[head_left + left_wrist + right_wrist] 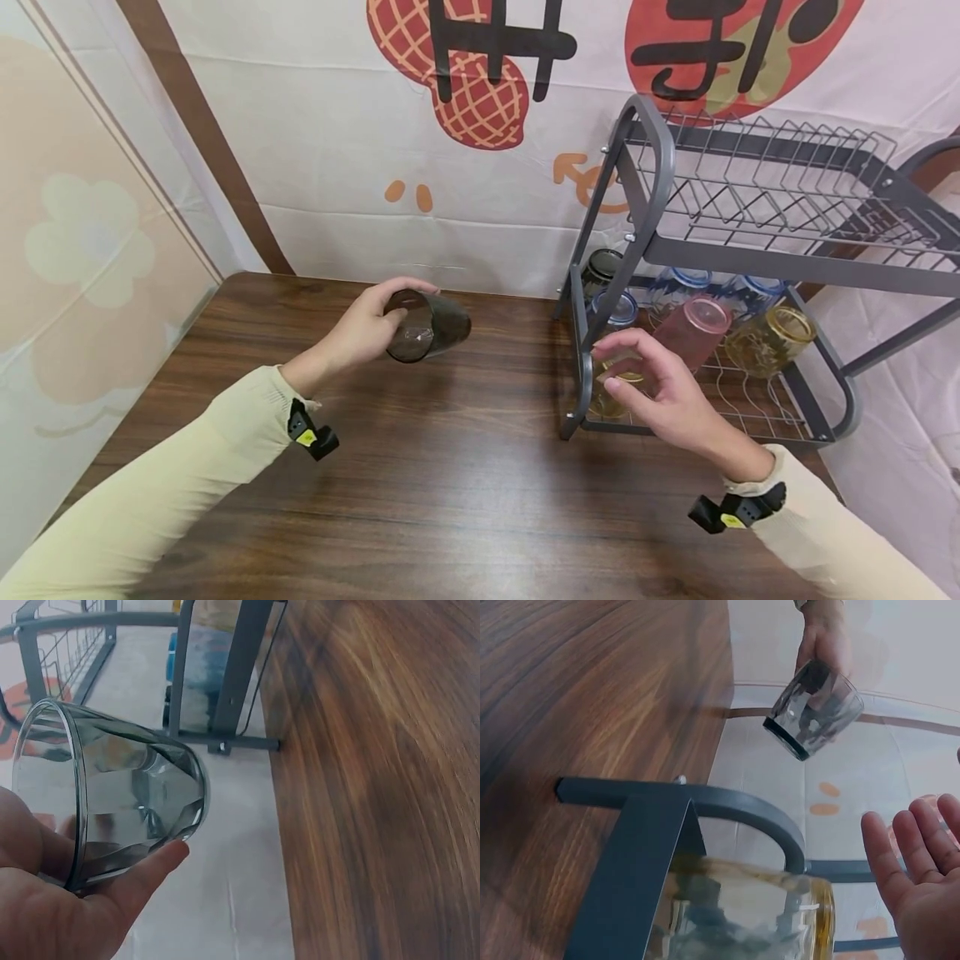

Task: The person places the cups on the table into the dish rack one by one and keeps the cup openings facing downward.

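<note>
My left hand [369, 323] grips a smoky grey drinking glass [448, 323], tilted on its side above the table with its mouth toward me. In the left wrist view the thumb lies inside or behind the rim, partly hidden by the glass [142, 795]. My right hand [671, 392] holds nothing; its fingers are loosely bent beside the lower tier of a grey metal dish rack [652, 250]. Closest to it is a yellow glass [603, 402], partly covered by the hand in the head view. The right wrist view shows the fingers [889, 862] apart from that glass.
On the rack's lower tier stand a pink glass [693, 329], another yellow glass [772, 342], several blue glasses and a dark glass [602, 268]. Above is a wire upper tier [772, 183]. The wooden table [420, 492] meets a printed cloth backdrop.
</note>
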{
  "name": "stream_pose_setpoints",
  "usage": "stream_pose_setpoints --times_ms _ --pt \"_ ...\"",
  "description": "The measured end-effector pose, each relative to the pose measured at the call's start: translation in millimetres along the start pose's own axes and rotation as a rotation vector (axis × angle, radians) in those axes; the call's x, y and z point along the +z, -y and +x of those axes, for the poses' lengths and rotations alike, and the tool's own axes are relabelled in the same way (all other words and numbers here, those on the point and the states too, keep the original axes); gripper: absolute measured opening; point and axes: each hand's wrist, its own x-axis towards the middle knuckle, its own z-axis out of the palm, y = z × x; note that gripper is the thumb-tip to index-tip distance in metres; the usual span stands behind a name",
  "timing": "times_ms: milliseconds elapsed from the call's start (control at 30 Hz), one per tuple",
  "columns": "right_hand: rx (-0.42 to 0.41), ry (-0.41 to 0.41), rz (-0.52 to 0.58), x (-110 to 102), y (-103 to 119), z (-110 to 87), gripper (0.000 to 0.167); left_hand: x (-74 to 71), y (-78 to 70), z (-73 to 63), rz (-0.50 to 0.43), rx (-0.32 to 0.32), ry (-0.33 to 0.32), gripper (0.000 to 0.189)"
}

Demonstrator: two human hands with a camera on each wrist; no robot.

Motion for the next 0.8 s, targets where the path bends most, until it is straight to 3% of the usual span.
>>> stream_pose_setpoints --times_ms 267,800 --pt "0.029 0.041 0.004 12.3 5.4 8.4 0.043 9.6 -11.9 -8.1 0.08 0.088 -0.035 0.054" --pt "0.054 0.064 0.092 33.7 6.1 23.2 0.041 31.1 -26.7 -18.9 0.055 0.418 -0.074 0.061"
